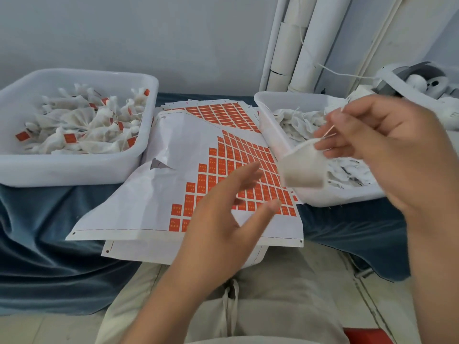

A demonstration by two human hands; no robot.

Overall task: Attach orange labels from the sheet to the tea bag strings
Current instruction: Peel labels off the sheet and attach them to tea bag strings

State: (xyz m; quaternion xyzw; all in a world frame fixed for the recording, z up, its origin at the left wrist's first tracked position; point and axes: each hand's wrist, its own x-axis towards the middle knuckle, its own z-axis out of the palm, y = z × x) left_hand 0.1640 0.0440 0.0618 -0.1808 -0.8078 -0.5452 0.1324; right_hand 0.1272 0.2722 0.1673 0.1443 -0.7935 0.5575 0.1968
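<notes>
A white sheet [154, 194] with rows of orange labels [250, 155] lies on my lap and the blue cloth, on top of more such sheets. My right hand [387, 150] is raised over the right bin and pinches the string of a white tea bag [301, 167], which hangs below my fingers. My left hand [223, 214] hovers over the orange labels with fingers spread and relaxed, holding nothing. It looks blurred.
A white bin [74, 167] at the left holds several tea bags with orange labels on them. A white bin [270, 135] at the right holds unlabelled tea bags. White pipes [298, 43] stand behind it. A tray of grey and white objects [419, 80] sits at the far right.
</notes>
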